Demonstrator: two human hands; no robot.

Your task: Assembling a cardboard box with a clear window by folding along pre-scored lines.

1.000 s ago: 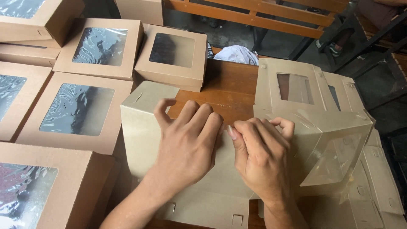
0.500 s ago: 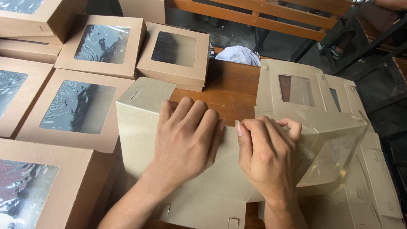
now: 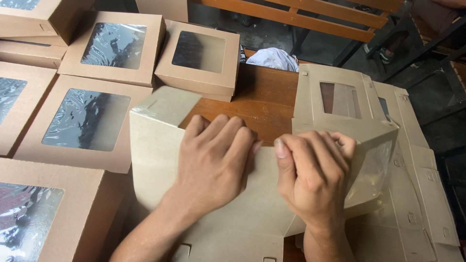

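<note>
The flat cardboard box blank (image 3: 160,160) lay on the wooden desk (image 3: 267,97), half folded, directly in front of the person. Its long axis ran left to right across the view. The left side panel stood up and leaned away, and the right end with the clear window panel (image 3: 371,177) rose toward the right. The left hand (image 3: 213,165) lay flat on the middle panel with fingers spread and pressed down. The right hand (image 3: 313,177) was curled, its fingers bent over the top edge of the right panel and pinching it. I judged that the step was the folding up of the side walls; the next move would call for firm creases and locking the tabs. Finished window boxes (image 3: 90,121) stood at the left, and flat blanks (image 3: 417,184) were stacked at the right.
</note>
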